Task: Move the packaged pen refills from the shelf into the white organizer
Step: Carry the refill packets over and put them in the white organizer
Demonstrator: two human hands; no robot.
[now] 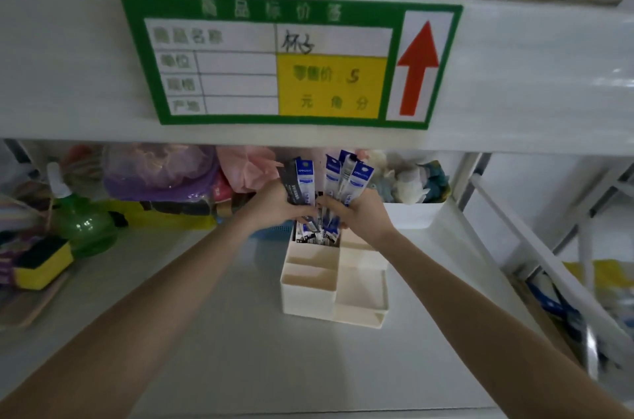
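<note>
We see both hands, left hand (278,202) and right hand (353,212), gripping fanned pen refills (334,178) over the white organizer (308,295) rear compartment; loose packets could slip outside it.

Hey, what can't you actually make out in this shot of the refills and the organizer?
- How many refills: head view, the packets overlap and both hands cover their middles.
- Left hand and right hand fingertips: hidden behind the packets.
- The organizer back compartment's floor: hidden by the packets standing in it.
- Packet print: too small and blurred.
- Items behind the hands: blocked by the upper shelf edge.
</note>
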